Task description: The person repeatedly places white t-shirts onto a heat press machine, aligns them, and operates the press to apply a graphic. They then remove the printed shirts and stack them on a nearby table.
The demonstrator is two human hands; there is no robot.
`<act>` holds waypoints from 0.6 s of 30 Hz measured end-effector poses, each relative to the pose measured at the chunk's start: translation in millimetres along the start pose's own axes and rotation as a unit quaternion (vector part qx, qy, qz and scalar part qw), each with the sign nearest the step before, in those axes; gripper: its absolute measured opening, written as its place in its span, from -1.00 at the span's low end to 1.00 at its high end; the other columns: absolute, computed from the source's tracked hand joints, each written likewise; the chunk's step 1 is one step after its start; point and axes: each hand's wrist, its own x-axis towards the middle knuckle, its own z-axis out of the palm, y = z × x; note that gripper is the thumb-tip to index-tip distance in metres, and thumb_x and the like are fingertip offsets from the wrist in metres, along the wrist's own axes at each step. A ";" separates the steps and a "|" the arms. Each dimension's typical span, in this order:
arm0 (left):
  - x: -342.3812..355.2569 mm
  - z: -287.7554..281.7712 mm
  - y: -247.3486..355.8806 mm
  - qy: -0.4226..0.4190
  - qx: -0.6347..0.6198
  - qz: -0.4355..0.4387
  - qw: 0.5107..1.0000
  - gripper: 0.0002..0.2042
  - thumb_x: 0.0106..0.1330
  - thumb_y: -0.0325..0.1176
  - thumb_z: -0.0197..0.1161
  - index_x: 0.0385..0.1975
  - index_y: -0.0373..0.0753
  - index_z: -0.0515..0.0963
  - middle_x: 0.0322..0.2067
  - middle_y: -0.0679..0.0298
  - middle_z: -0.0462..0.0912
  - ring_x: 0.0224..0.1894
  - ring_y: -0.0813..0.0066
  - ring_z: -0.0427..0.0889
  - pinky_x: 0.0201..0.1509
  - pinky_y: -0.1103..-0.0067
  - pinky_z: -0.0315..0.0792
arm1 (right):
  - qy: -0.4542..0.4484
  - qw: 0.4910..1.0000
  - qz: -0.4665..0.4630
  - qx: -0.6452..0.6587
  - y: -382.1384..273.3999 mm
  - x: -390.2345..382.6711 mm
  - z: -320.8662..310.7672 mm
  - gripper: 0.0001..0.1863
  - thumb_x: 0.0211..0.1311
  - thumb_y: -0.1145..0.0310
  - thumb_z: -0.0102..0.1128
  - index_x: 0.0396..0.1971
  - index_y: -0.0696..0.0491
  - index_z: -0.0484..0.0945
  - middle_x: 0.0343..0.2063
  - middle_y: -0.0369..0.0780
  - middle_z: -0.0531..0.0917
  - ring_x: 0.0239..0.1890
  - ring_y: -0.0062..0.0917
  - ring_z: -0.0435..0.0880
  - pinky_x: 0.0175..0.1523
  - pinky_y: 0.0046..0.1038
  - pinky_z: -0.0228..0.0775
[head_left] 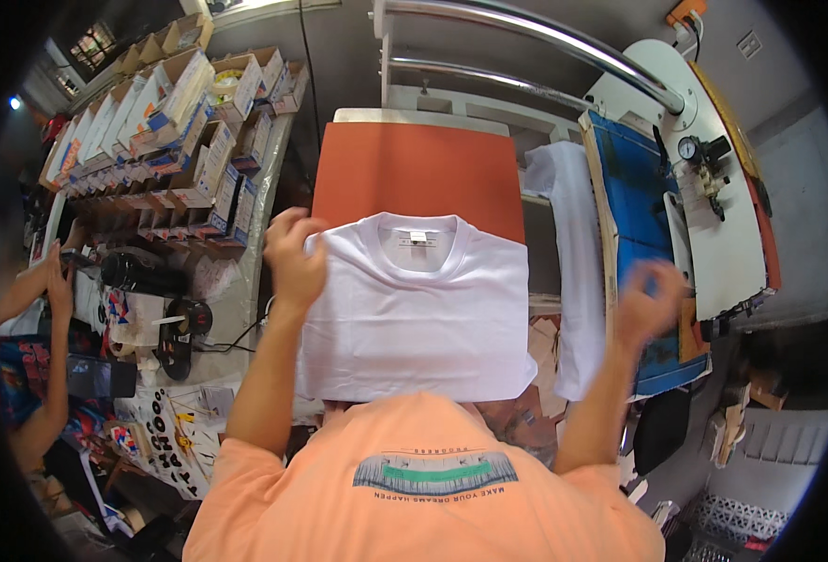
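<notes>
A white T-shirt lies spread out, its round collar pointing away from me and a small label showing inside the neck. It covers the near part of an orange-red flat pad. At the shirt's left shoulder is my left hand, fingers bent and apart, with nothing visible in it; whether it touches the cloth I cannot tell. My right hand, smeared by motion, is off to the right in front of a blue framed panel. Its fingers look curled, and anything in them is hidden by the blur.
White folded cloth hangs between the pad and the blue panel. Metal rails cross behind, joining a white machine body with a pressure gauge. Cardboard bins fill a left-hand table. Another person's hands are at far left.
</notes>
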 end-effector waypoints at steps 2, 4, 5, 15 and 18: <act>-30.5 -38.3 -19.8 0.025 -0.003 -0.029 0.999 -0.92 0.13 -0.55 0.22 -0.38 -0.31 0.58 -0.13 0.04 0.50 -0.03 0.08 0.49 0.09 0.34 0.36 | 0.042 0.971 0.083 -0.222 95.5 1.9 -76.7 -0.82 0.21 0.38 0.28 -0.34 0.19 0.55 -0.29 -0.12 0.59 -0.15 -0.31 0.58 -0.04 -0.34 0.44; -77.9 -68.3 -49.4 -0.006 0.035 -0.100 0.994 -0.91 0.14 -0.55 0.22 -0.36 -0.31 0.57 -0.16 0.04 0.49 -0.04 0.08 0.49 0.08 0.37 0.38 | 0.004 0.958 0.178 -0.224 157.7 -1.0 -124.9 -0.55 0.33 0.02 0.13 -0.18 0.18 0.59 -0.18 -0.04 0.60 -0.05 -0.10 0.51 0.04 -0.17 0.38; -106.7 -75.1 -67.3 -0.017 0.059 -0.130 0.990 -0.91 0.14 -0.55 0.22 -0.36 -0.32 0.57 -0.17 0.05 0.48 -0.04 0.09 0.50 0.07 0.39 0.39 | -0.104 0.943 0.156 -0.276 180.2 -2.4 -132.8 -0.47 0.32 -0.10 0.05 -0.17 0.14 0.61 -0.12 -0.06 0.60 0.00 -0.07 0.47 0.08 -0.09 0.33; -320.7 -43.3 -110.7 -0.142 0.038 -0.319 0.936 -0.85 0.17 -0.44 0.18 -0.32 -0.27 0.65 -0.32 -0.03 0.62 -0.20 0.02 0.62 -0.05 0.34 0.48 | -0.254 0.876 0.183 -0.367 117.9 9.8 -147.8 -0.31 0.19 -0.36 -0.03 -0.07 -0.06 0.68 -0.02 -0.20 0.65 0.12 -0.13 0.37 0.23 0.09 0.13; -398.3 -23.2 -145.0 -0.364 -0.024 -0.305 0.880 -0.75 0.24 -0.30 0.17 -0.18 -0.28 0.63 -0.16 0.04 0.69 -0.20 0.26 0.70 -0.19 0.37 0.51 | -0.232 0.896 0.163 -0.343 84.3 -2.6 -164.3 -0.38 0.20 -0.29 0.03 -0.14 -0.04 0.70 -0.11 -0.20 0.69 0.07 -0.11 0.42 0.19 0.05 0.21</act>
